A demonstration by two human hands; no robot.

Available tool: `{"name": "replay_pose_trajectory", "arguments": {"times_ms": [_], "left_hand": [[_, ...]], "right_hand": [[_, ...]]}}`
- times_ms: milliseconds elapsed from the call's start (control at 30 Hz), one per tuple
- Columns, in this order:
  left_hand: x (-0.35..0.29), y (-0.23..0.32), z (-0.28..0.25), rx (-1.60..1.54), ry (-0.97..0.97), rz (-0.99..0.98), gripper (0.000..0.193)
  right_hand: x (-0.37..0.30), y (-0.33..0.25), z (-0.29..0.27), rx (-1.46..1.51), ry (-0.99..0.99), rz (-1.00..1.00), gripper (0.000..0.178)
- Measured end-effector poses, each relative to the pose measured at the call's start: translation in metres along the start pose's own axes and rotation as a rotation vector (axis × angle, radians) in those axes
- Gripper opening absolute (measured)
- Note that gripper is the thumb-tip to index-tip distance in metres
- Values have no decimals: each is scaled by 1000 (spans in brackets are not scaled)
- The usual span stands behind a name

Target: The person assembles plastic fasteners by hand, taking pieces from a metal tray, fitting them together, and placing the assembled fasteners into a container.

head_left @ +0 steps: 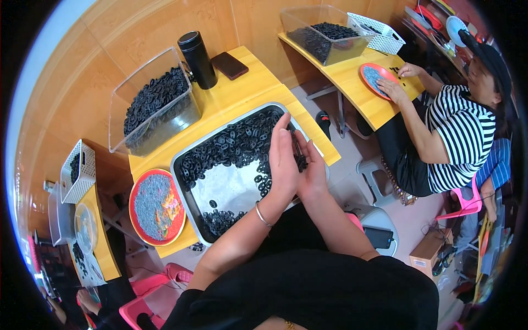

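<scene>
My left hand (pixel 284 165) and my right hand (pixel 314 175) are brought together over the right end of a metal tray (pixel 192 223). The left one's fingers are straight and held side by side, its edge toward me. My right fingers curve, cupped against it. A few small black oval pieces with holes (pixel 301 160) show in the gap between the palms; how many is hidden. More black pieces (pixel 236 137) lie heaped along the tray's far side, with a smaller pile (pixel 221 221) at its near left. Bare shiny metal shows in the middle.
Left of the tray sits a red plate (pixel 133 217) of small grey bits. Behind stand a clear bin (pixel 157 118) of black pieces, a black flask (pixel 198 60) and a dark phone (pixel 230 65). At right, a person in stripes (pixel 462 126) works over another red plate (pixel 379 94).
</scene>
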State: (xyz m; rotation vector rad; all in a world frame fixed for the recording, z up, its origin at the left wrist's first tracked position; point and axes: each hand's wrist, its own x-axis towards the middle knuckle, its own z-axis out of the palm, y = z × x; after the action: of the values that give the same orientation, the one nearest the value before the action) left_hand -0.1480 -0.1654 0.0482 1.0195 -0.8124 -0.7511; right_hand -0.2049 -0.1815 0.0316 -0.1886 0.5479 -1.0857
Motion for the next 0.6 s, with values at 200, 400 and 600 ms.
{"name": "replay_pose_trajectory", "arguments": {"times_ms": [200, 400, 600], "left_hand": [[-1, -9, -13, 43, 8, -41, 45], [9, -1, -38, -596, 173, -105, 49], [11, 2, -82, -794, 163, -56, 52]], "right_hand": [[0, 5, 6, 20, -66, 21, 37], [5, 36, 25, -930, -458, -541, 38], [-5, 64, 52, -1223, -655, -630, 45]]}}
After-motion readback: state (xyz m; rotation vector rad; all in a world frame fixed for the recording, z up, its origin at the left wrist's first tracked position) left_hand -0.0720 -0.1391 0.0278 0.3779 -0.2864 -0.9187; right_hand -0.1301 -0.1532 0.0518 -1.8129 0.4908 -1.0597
